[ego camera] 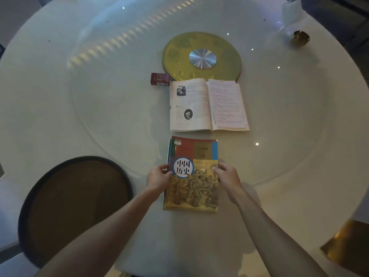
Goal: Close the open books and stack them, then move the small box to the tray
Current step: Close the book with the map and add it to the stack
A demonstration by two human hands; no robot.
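A closed history textbook (192,186) with a colourful cover lies on the near part of the table, on top of another closed book whose edges peek out at its left and far sides. My left hand (158,179) grips its left edge and my right hand (226,176) grips its right edge. Beyond it an open book (207,105) lies flat with loose sheets on its right page. A small dark red box (159,78) rests just past the open book's far left corner. The round dark brown tray (75,206) sits at the near left.
A golden disc with a silver hub (201,56) marks the centre of the white round table (99,116), just behind the open book. A small gold ornament (299,38) and a clear holder (291,11) stand at the far right edge.
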